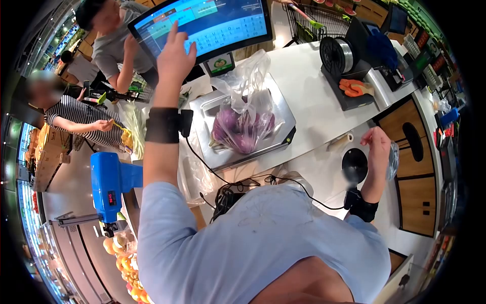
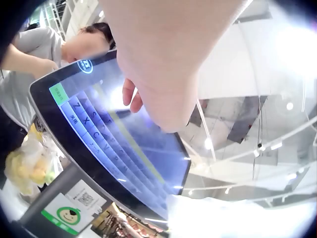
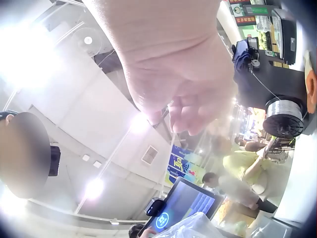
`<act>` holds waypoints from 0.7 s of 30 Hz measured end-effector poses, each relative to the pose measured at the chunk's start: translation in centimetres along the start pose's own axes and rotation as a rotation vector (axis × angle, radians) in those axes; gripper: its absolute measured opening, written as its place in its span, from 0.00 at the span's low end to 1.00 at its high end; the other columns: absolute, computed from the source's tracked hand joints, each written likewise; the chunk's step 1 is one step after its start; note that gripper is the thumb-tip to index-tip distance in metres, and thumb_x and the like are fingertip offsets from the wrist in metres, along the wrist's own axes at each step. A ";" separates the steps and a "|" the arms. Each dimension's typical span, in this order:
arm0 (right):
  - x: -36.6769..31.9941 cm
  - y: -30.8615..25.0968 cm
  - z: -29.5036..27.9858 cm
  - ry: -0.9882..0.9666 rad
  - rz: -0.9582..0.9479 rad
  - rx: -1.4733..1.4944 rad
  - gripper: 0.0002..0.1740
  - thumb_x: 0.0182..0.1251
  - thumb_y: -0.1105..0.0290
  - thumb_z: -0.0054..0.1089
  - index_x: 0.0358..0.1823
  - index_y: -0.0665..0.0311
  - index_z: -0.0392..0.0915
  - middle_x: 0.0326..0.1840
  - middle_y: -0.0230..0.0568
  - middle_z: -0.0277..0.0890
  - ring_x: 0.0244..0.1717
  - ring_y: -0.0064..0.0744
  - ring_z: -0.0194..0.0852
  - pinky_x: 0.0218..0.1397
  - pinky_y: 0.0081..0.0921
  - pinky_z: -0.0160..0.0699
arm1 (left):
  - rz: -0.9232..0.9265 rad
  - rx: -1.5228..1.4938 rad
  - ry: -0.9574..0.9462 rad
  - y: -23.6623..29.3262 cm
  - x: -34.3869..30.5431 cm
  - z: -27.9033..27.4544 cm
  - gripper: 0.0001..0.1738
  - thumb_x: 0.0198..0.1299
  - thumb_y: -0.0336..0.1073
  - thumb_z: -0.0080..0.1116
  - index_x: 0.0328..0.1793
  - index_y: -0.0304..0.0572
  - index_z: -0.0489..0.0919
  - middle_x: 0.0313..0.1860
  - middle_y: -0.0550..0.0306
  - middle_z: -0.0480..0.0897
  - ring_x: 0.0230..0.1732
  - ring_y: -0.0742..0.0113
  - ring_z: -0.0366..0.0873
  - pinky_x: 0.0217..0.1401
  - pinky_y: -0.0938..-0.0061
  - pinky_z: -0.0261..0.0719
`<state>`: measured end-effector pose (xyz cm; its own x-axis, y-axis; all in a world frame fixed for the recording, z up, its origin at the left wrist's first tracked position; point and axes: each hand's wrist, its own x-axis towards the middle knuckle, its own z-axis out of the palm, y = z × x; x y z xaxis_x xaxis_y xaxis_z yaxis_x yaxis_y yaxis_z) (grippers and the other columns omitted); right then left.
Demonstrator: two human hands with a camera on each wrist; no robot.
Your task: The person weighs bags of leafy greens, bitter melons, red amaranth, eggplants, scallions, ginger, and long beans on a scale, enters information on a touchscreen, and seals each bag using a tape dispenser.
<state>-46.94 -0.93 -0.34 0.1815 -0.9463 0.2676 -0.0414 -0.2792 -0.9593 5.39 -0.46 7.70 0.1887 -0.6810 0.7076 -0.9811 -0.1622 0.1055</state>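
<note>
In the head view my left hand (image 1: 176,57) reaches up to a touchscreen (image 1: 233,25), its index fingertip right at the lit display. A keyboard of letters shows on the screen; in the left wrist view my forearm covers part of it. Below, a clear plastic bag of purple eggplants (image 1: 242,126) rests on the metal plate of a weighing scale (image 1: 281,109). My right hand (image 1: 377,147) is raised at the right, away from the counter goods, fingers loosely bent with nothing in them. The right wrist view shows its bare palm (image 3: 183,74).
On the white counter (image 1: 314,111), a black tray carries a wire spool (image 1: 336,55) and orange gloves (image 1: 354,87). A blue device (image 1: 106,187) stands at left above bagged fruit. Two people stand beyond the counter, one in a striped shirt (image 1: 81,119). Black cables cross my front.
</note>
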 end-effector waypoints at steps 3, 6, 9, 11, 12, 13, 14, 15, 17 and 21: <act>-0.5 1.2 1.3 -0.009 0.060 -0.005 0.19 0.73 0.62 0.48 0.25 0.67 0.72 0.22 0.33 0.69 0.25 0.21 0.66 0.32 0.19 0.64 | -0.164 -0.360 0.189 -0.6 -3.8 -0.3 0.17 0.59 0.41 0.60 0.50 0.39 0.75 0.56 0.53 0.78 0.30 0.66 0.78 0.38 0.72 0.77; -1.0 4.8 2.9 -0.004 0.122 -0.127 0.17 0.71 0.63 0.52 0.25 0.66 0.73 0.20 0.28 0.68 0.24 0.17 0.63 0.30 0.17 0.62 | -0.472 -0.764 0.029 -3.6 -9.9 2.4 0.26 0.60 0.44 0.61 0.60 0.36 0.74 0.49 0.51 0.80 0.44 0.66 0.78 0.49 0.73 0.74; -2.1 10.9 4.4 -0.061 0.216 -0.209 0.16 0.68 0.63 0.56 0.26 0.66 0.75 0.18 0.25 0.66 0.24 0.13 0.61 0.28 0.15 0.60 | -0.428 -0.733 -0.152 -3.0 -15.4 3.5 0.32 0.58 0.46 0.62 0.65 0.37 0.70 0.57 0.45 0.77 0.57 0.59 0.75 0.59 0.69 0.70; -3.2 14.8 5.8 -0.063 0.260 -0.168 0.12 0.66 0.65 0.59 0.29 0.66 0.76 0.19 0.25 0.67 0.26 0.12 0.62 0.28 0.15 0.61 | -0.428 -0.770 -0.291 -0.1 -17.4 3.2 0.40 0.54 0.47 0.65 0.69 0.36 0.64 0.66 0.41 0.70 0.67 0.54 0.67 0.65 0.65 0.66; -3.6 16.5 6.4 -0.061 0.264 -0.168 0.12 0.66 0.65 0.59 0.29 0.66 0.76 0.19 0.25 0.67 0.26 0.12 0.62 0.28 0.15 0.61 | -0.436 -0.754 -0.410 1.4 -17.5 2.4 0.48 0.51 0.47 0.68 0.73 0.34 0.58 0.69 0.38 0.66 0.71 0.52 0.62 0.67 0.61 0.65; -4.1 18.1 6.9 -0.063 0.247 -0.167 0.10 0.65 0.67 0.59 0.32 0.66 0.77 0.21 0.27 0.69 0.26 0.13 0.63 0.29 0.15 0.63 | -0.396 -0.722 -0.416 2.4 -17.9 2.6 0.53 0.47 0.48 0.71 0.74 0.32 0.56 0.69 0.36 0.65 0.70 0.50 0.64 0.66 0.63 0.65; -4.6 19.4 7.4 -0.067 0.233 -0.166 0.08 0.65 0.68 0.60 0.35 0.66 0.77 0.23 0.28 0.72 0.26 0.14 0.65 0.30 0.16 0.66 | -0.364 -0.705 -0.422 3.5 -18.2 2.6 0.55 0.44 0.48 0.72 0.74 0.30 0.55 0.68 0.35 0.66 0.68 0.49 0.66 0.66 0.64 0.66; -5.0 20.1 8.1 -0.069 0.240 -0.164 0.08 0.65 0.68 0.60 0.35 0.66 0.77 0.23 0.28 0.72 0.26 0.14 0.65 0.30 0.16 0.66 | -0.331 -0.687 -0.427 4.5 -18.1 2.7 0.58 0.42 0.48 0.74 0.74 0.29 0.53 0.67 0.33 0.67 0.66 0.49 0.68 0.66 0.66 0.66; -5.6 21.1 9.6 -0.025 0.102 -0.237 0.09 0.63 0.69 0.60 0.40 0.67 0.77 0.30 0.33 0.75 0.28 0.19 0.69 0.33 0.18 0.70 | -0.317 -0.737 -0.485 6.8 -17.3 2.7 0.59 0.40 0.48 0.75 0.73 0.27 0.53 0.65 0.32 0.68 0.64 0.48 0.69 0.65 0.67 0.67; -6.0 21.3 11.5 0.023 0.020 -0.316 0.13 0.59 0.72 0.63 0.45 0.66 0.76 0.41 0.40 0.75 0.35 0.28 0.73 0.35 0.21 0.73 | -0.165 -0.596 -0.530 9.1 -14.8 4.4 0.60 0.35 0.50 0.78 0.69 0.23 0.57 0.61 0.30 0.70 0.59 0.44 0.72 0.64 0.66 0.69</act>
<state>-37.59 0.68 -23.42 0.1554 -0.9545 0.2543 -0.3491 -0.2939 -0.8898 -6.17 4.98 -4.91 0.1820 -0.9531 0.2418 -0.7685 0.0156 0.6397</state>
